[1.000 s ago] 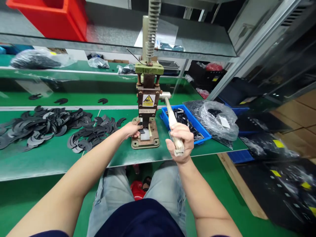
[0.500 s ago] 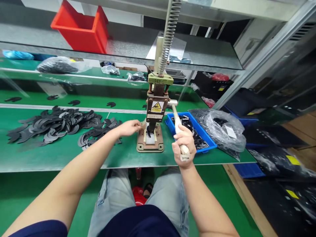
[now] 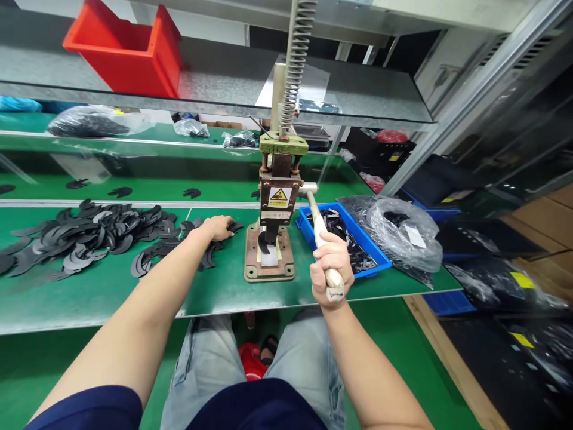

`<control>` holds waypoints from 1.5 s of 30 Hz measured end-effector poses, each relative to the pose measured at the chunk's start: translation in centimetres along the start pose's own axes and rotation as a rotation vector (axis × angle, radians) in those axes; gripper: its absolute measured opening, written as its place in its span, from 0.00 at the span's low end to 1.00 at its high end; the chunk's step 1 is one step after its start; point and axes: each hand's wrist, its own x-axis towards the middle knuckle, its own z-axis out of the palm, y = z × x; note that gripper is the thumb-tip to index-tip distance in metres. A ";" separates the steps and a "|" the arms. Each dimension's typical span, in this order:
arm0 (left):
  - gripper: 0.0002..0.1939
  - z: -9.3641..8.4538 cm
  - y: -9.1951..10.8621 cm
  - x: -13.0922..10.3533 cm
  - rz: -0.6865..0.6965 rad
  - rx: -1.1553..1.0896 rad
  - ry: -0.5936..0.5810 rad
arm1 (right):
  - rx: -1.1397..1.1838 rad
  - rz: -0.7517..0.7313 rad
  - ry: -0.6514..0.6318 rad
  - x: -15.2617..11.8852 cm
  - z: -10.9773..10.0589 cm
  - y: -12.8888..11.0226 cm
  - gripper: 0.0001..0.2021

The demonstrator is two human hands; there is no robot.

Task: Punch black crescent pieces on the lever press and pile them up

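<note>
My right hand point(image 3: 332, 269) is wrapped around the pale lever handle point(image 3: 319, 224) of a hand press point(image 3: 280, 191). Under the press's ram, a black curved piece point(image 3: 264, 243) sits tilted on the light plate of the base. My left hand point(image 3: 217, 229) is at the right edge of a pile of flat black crescent-shaped pieces point(image 3: 111, 230). Its fingers are bent together at one black crescent piece point(image 3: 235, 226), which sticks out past the fingertips. The palm side of this hand is hidden.
Right of the press is a blue tray point(image 3: 380, 261) of small black parts, beside a clear plastic bag point(image 3: 407, 233). A red bin point(image 3: 156, 65) stands on the shelf above. Several black pieces lie on the green strip behind, including one notched piece point(image 3: 191, 193).
My left hand has moved left from beside the press base to the crescent pieces. My right hand stays on the lever. The view has shifted slightly right.
</note>
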 end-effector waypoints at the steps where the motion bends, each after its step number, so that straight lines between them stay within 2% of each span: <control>1: 0.30 0.1 0.3 0.2 0.006 -0.036 -0.008 | 0.002 -0.006 0.009 0.0 0.1 0.0 0.05; 5: 0.18 0.5 1.4 0.0 -0.002 -0.219 -0.010 | 0.011 -0.021 0.030 0.0 0.3 0.2 0.05; 8: 0.11 1.2 2.0 -1.2 -0.041 -0.419 -0.013 | 0.008 -0.013 0.024 0.0 0.3 0.2 0.05; 12: 0.14 2.7 3.8 -3.8 -0.054 -0.749 0.011 | 0.003 -0.010 0.041 0.0 0.5 0.1 0.05; 17: 0.11 4.2 7.4 -6.6 -0.091 -1.473 0.027 | -0.001 0.001 0.048 -0.1 0.6 0.1 0.05; 19: 0.11 4.3 8.3 -7.3 -0.058 -1.574 0.017 | -0.007 0.007 0.032 -0.2 0.4 0.0 0.05; 25: 0.11 4.3 8.9 -8.5 0.038 -1.618 -0.099 | -0.009 0.016 0.012 -0.1 0.3 -0.2 0.05; 29: 0.11 4.3 9.0 -8.4 0.037 -1.606 -0.089 | 0.014 0.000 0.037 0.2 0.5 -0.3 0.05; 35: 0.17 4.3 6.8 -7.6 -0.028 -1.415 -0.085 | 0.031 0.006 0.039 0.2 0.6 -0.2 0.04; 39: 0.17 4.6 5.9 -7.8 -0.059 -1.415 -0.094 | 0.026 0.003 0.034 0.1 0.4 -0.2 0.04; 45: 0.17 5.1 8.1 -8.7 0.024 -1.566 -0.173 | -0.013 0.004 0.031 0.2 0.5 -0.2 0.05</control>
